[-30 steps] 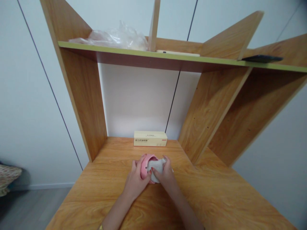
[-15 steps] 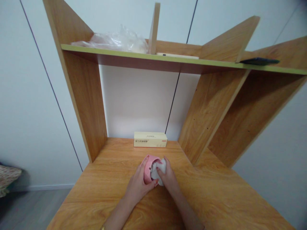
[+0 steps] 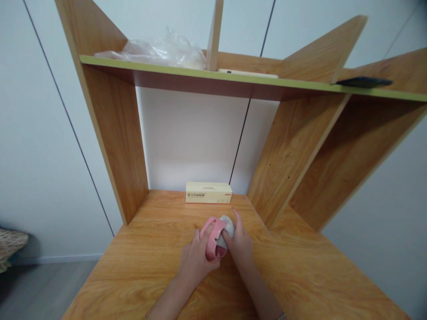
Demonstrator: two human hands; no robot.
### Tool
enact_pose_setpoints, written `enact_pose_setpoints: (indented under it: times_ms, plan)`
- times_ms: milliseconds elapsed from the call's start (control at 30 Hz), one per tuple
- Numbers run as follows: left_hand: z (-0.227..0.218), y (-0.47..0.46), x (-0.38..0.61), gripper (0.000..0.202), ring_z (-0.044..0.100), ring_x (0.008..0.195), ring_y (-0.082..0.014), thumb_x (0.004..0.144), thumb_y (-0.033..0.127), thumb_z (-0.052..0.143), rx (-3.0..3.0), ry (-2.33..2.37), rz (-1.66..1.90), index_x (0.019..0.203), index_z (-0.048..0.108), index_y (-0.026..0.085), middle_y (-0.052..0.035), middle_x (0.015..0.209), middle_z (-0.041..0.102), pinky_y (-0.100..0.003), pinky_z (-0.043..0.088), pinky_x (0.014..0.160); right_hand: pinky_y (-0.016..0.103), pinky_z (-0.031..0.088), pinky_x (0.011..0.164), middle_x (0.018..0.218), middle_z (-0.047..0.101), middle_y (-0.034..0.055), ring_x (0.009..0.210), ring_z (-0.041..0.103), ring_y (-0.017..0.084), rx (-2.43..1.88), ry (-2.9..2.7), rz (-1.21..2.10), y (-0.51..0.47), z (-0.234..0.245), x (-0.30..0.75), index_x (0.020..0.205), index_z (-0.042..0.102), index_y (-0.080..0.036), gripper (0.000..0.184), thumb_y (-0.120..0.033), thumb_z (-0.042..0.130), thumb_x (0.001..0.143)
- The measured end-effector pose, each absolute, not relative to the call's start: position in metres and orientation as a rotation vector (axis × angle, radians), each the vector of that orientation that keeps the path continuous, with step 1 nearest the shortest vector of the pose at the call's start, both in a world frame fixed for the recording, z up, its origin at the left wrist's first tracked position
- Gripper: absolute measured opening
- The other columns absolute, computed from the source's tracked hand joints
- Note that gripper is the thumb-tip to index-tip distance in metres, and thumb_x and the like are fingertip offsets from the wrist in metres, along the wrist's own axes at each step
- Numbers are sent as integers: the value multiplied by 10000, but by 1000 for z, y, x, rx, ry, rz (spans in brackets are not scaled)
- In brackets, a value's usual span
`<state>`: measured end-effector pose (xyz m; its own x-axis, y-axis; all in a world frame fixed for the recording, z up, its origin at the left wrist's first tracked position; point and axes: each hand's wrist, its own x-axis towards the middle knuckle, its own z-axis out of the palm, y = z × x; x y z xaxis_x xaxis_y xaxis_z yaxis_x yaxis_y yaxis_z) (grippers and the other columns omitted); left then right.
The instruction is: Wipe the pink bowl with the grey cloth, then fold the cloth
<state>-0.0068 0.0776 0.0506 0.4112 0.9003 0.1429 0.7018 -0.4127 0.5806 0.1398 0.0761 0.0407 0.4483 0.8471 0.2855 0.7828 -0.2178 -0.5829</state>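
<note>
A pink, cup-like container (image 3: 213, 241) with a small notch in its rim is tilted in my left hand (image 3: 197, 255), whose fingers wrap round its left side. The opening faces right. My right hand (image 3: 240, 242) pinches a wad of light grey cloth (image 3: 228, 226) at that opening, with the index finger raised off it. Part of the cloth is hidden behind the rim and my fingers, so I cannot tell how much lies inside. Both hands are low over the wooden desk.
A cream box (image 3: 208, 194) with printed text stands at the back of the desk (image 3: 153, 249). Wooden side panels rise left and right. The shelf above bears a clear plastic bag (image 3: 163, 53), a flat white item (image 3: 248, 74) and a dark flat object (image 3: 364, 82).
The pink container has turned in my left hand and tilted more. My right hand has shifted slightly right, its index finger lifting, and the cloth shows less spread out.
</note>
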Motion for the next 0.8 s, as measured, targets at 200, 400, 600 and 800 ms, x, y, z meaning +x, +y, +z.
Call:
enact_pose_setpoints:
  times_ms: [200, 400, 600, 800]
  plan:
    - [47, 77, -6, 789, 587, 899, -274, 642, 274, 569, 2147, 1357, 743, 1348, 217, 292, -79, 1265, 444, -318, 458, 706, 334, 462, 603, 901, 657, 115, 784, 632, 285, -2001, -1373, 355, 87, 19, 144, 1290, 349, -116, 705, -411, 524, 674]
    - [48, 78, -7, 764, 582, 899, -273, 639, 296, 583, 2168, 1366, 763, 1333, 264, 296, -72, 1249, 459, -320, 453, 714, 336, 454, 564, 767, 677, 99, 672, 640, 275, -2132, -1429, 84, 80, 30, 143, 1325, 316, -155, 640, -380, 470, 747]
    - [52, 78, -9, 750, 586, 832, -264, 624, 249, 565, 2277, 1339, 642, 1320, 294, 313, -74, 1182, 478, -328, 442, 704, 311, 453, 769, 1090, 609, 117, 931, 590, 241, -1828, -1574, -158, 70, 38, 146, 1267, 400, -169, 544, -370, 477, 768]
    - [53, 79, -10, 776, 581, 843, -258, 617, 239, 581, 2335, 1258, 599, 1324, 277, 336, -60, 1138, 486, -326, 443, 718, 365, 441, 830, 1190, 547, 103, 1032, 539, 253, -1784, -1579, 6, 76, 33, 155, 1307, 317, -168, 617, -286, 482, 724]
